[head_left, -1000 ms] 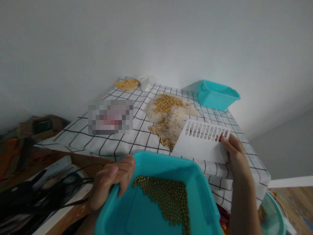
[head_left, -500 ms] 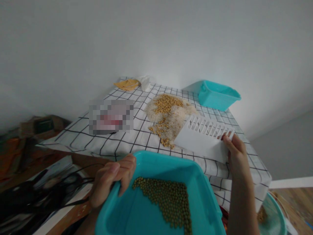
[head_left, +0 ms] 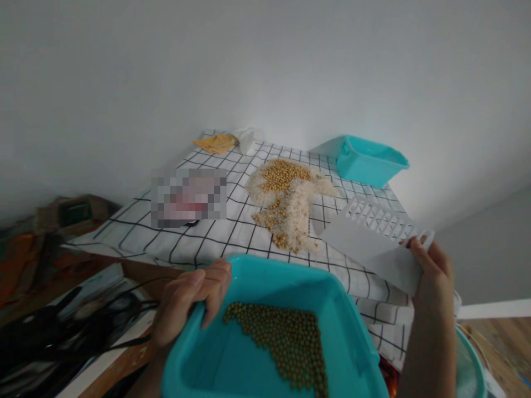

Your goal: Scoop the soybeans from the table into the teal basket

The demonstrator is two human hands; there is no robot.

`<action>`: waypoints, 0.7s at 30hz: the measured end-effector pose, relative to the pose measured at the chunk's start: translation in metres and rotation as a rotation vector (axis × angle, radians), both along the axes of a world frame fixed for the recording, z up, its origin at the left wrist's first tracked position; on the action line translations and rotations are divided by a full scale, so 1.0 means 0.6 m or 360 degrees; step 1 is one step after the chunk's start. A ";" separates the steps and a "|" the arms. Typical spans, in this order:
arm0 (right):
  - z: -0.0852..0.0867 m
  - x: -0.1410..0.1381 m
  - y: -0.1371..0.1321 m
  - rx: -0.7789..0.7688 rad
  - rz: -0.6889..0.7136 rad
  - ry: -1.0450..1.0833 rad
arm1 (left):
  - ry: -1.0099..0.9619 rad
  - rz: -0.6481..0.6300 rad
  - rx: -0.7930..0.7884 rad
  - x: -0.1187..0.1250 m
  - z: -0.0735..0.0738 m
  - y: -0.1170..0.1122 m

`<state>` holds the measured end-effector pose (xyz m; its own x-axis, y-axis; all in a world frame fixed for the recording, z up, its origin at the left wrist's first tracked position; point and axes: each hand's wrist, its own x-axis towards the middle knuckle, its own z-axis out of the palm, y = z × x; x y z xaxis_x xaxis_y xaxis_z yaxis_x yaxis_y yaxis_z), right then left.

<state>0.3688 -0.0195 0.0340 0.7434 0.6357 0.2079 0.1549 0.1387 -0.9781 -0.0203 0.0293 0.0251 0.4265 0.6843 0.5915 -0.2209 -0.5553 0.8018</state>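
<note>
My left hand (head_left: 194, 298) is closed over the upper left rim of a turquoise plastic basin (head_left: 286, 266). Round beans (head_left: 286, 337) lie along the basin's floor, mostly toward its right half. With my right hand (head_left: 433, 271) I grip a flat white plastic board (head_left: 373, 243) with a row of slots along its far edge; the fingers go through the end slots. Left of the board, a heap of pale rice-like grain (head_left: 301, 199) mixed with yellow soybeans (head_left: 286, 174) spreads over the checked tablecloth (head_left: 232, 232). A gap of cloth separates the board from the heap.
A second turquoise bin (head_left: 369, 163) stands at the table's back right. Yellow cloth (head_left: 216, 143) and a white crumpled item (head_left: 246, 141) lie at the back left, near a blurred-out patch (head_left: 188, 196). Black cables and bags (head_left: 83, 331) sit below left; a turquoise tub (head_left: 470, 359) stands below right.
My right hand has moved the white board to the right, away from the grain heap, uncovering cloth and the heap's right edge. My left hand and the basin have barely moved.
</note>
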 end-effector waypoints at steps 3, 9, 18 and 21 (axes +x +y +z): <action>0.001 -0.004 -0.012 -0.0052 -0.0013 0.0031 | -0.0014 0.0015 0.0010 0.004 0.003 -0.001; -0.001 -0.014 -0.022 -0.0055 0.0010 0.0046 | -0.0009 0.0021 -0.0004 0.001 0.002 -0.003; 0.025 -0.052 -0.033 -0.0038 0.0042 0.0058 | -0.0167 0.0125 -0.0125 0.013 -0.002 -0.013; 0.025 -0.046 -0.033 -0.0053 0.0013 0.0059 | -0.0178 0.0097 -0.0146 0.012 -0.005 -0.013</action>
